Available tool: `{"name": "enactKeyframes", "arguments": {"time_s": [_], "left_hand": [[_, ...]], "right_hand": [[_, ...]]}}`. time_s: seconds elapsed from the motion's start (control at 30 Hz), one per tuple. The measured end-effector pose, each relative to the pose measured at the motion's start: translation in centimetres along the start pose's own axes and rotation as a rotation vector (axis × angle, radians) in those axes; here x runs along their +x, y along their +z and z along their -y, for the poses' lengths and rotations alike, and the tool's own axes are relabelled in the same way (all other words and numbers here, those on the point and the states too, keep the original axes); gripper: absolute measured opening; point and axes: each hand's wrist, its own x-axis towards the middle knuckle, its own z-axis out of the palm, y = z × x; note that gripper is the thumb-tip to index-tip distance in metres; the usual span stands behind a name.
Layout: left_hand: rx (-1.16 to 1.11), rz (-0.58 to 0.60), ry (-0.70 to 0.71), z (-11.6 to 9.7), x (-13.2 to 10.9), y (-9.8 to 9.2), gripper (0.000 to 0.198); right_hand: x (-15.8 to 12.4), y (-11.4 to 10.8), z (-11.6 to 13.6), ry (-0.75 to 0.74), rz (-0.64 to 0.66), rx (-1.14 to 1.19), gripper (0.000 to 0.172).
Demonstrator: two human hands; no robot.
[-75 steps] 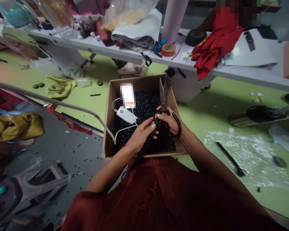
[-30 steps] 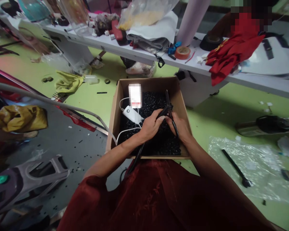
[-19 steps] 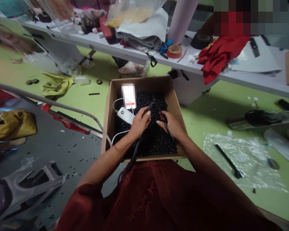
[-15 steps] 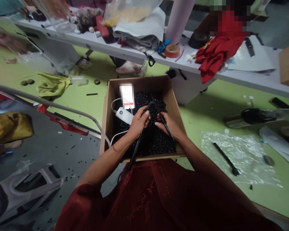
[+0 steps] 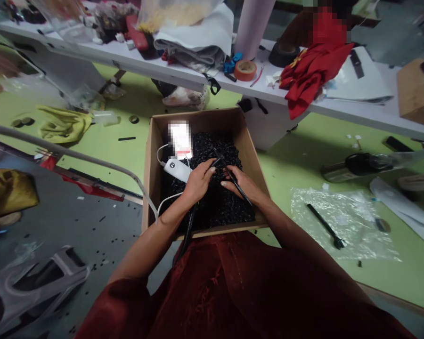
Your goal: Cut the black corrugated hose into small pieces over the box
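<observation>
A cardboard box [image 5: 256, 162] is in front of me, holding a heap of small shiny black pieces [image 5: 229, 214]. Over the heap, my left hand [image 5: 198, 181] is closed round a long black ribbed strip [image 5: 189, 228], which trails over the box's near edge towards my lap. My right hand [image 5: 242, 183] grips a thin, dark, stick-like piece [image 5: 238, 186], slanting from the box's middle down past the palm; its exact kind is unclear. The tips of both pieces meet or nearly meet between the hands. Beside my left hand lies a white power bank [image 5: 176, 169] with a cable.
A lit, blurred-out phone [image 5: 181, 141] leans inside the box. A grey hose [image 5: 102, 162] crosses at the left. To the right are a plastic bag [image 5: 353, 221] with a black strip on it and a bottle [image 5: 349, 167]. Behind stands a cluttered white bench [image 5: 187, 75].
The view has shifted slightly, so the scene sits a little further left. My left hand's end of the strip has come closer to the stick-like piece; both hands keep their holds.
</observation>
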Motion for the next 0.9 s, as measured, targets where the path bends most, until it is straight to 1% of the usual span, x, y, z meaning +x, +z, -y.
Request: {"name": "enactKeyframes", "arguments": {"time_s": [0.13,0.23,0.53,0.8,0.9], "left_hand": [[0.116,0.025,0.090,0.2,0.1,-0.5,0.041],[0.158,0.038,0.109,0.2,0.1,-0.7,0.041],[0.163,0.059,0.064,0.3,0.2,-0.4,0.040],[0.127,0.054,0.008,1.1,0.4,0.1,0.032],[0.152,0.050,0.004,1.4,0.6,0.3,0.026]], "right_hand": [[0.0,0.0,0.1,0.008,-0.010,-0.022,0.051],[0.0,0.0,0.4,0.020,-0.030,-0.043,0.046],[-0.1,-0.4,0.8,0.030,0.032,-0.118,0.031],[0.0,-0.2,0.7,0.116,0.076,-0.187,0.020],[0.0,-0.1,0.7,0.157,0.084,-0.220,0.017]]}}
